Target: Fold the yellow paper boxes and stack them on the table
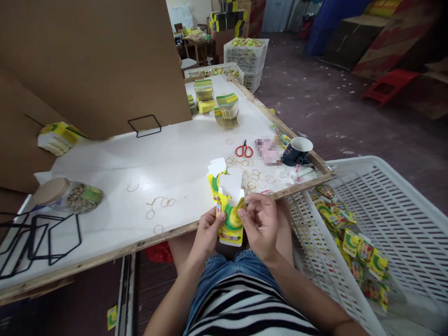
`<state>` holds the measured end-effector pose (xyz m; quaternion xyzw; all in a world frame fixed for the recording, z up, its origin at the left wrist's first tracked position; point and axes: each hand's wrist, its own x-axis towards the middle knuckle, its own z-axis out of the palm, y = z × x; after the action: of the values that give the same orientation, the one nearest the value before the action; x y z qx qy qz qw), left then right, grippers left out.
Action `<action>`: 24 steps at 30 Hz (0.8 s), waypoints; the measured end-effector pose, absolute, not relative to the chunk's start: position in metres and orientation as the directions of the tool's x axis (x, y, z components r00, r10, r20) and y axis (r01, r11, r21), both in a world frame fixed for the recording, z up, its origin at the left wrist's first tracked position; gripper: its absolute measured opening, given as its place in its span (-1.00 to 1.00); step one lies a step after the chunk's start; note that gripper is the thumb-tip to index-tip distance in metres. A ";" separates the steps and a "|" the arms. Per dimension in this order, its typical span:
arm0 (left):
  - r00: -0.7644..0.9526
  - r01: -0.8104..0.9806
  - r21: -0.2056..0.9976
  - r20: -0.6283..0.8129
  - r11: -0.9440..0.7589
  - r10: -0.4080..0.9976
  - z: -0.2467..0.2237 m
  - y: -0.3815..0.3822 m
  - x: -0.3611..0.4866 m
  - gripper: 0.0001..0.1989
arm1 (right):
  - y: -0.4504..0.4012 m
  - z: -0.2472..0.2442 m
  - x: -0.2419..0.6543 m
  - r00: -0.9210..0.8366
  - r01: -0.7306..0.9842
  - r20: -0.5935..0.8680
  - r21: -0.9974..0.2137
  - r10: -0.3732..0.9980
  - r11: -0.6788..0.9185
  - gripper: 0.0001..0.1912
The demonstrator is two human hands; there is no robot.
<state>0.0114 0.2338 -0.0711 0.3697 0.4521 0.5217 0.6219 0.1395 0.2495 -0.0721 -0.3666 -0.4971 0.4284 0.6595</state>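
Above my lap, at the table's front edge, a small yellow and green carton (231, 223) stands upright with its white top flap raised. My left hand (210, 227) pinches its left side between thumb and fingers. At the carton's upper right edge, my right hand (261, 221) has its thumb and fingertips closed; whether they hold a thin item or just the carton's edge I cannot make out. Just behind lies another flattened yellow carton (213, 183) with white flaps. Loose rubber bands (257, 177) are scattered to the right of it, near red-handled scissors (244, 149).
A white plastic crate (371, 163) with yellow packets stands at my right. On the table are a dark mug (297, 150), a jar (84, 196), stacks of cartons (227, 106) and black wire frames (52, 238). Tall cardboard (105, 60) rises at the back left.
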 end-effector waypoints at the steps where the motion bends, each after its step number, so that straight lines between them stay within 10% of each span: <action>1: -0.007 -0.317 0.933 -0.181 0.170 0.983 -0.072 0.235 0.012 -0.57 | 0.251 -0.073 0.140 0.164 -0.205 0.308 -0.919 0.937 0.338 -0.67; 13: 0.017 0.026 0.999 0.031 -0.031 0.999 -0.057 0.230 0.000 -0.33 | 0.267 -0.089 0.154 -0.140 -0.321 0.190 -0.937 0.972 0.137 -0.55; 24: 0.308 -0.080 0.983 -0.135 0.167 0.942 -0.040 0.225 -0.016 -0.46 | 0.273 -0.079 0.178 -0.461 -0.162 0.209 -0.975 0.863 0.150 -0.70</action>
<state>-0.0162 0.2253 -0.0398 0.5034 0.4280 0.4036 0.6328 0.1776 0.2729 -0.0789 -0.2822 -0.6205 0.5877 0.4358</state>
